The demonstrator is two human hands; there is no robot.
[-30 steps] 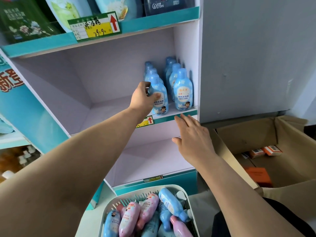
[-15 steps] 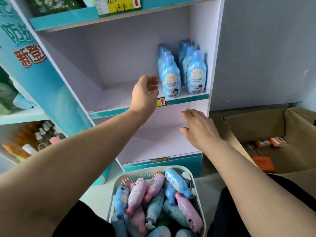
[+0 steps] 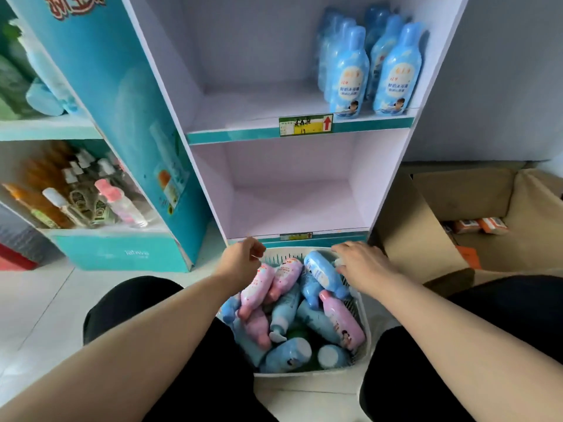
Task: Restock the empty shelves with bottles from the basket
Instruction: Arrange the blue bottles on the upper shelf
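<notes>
basket [image 3: 304, 374]: pink, blue bottles [image 3: 285, 277] heaped | shelf [image 3: 249, 109]: blue row [image 3: 396, 77] upright | left hand [image 3: 242, 258]: fingers curled, empty | right hand [image 3: 364, 264]: fingers straight on top bottle [image 3: 320, 272]

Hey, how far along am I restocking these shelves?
Done: two rows of blue bottles stand at the upper shelf's right. In hand: left hand and right hand at the basket, the right on a blue bottle, grip unclear. Remaining: the basket's pile, bare lower shelf.

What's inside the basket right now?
The basket holds a loose heap of pink bottles and blue bottles, tumbled together. The top ones cover the lower layers and the basket's floor, so the full count is hidden.
</notes>
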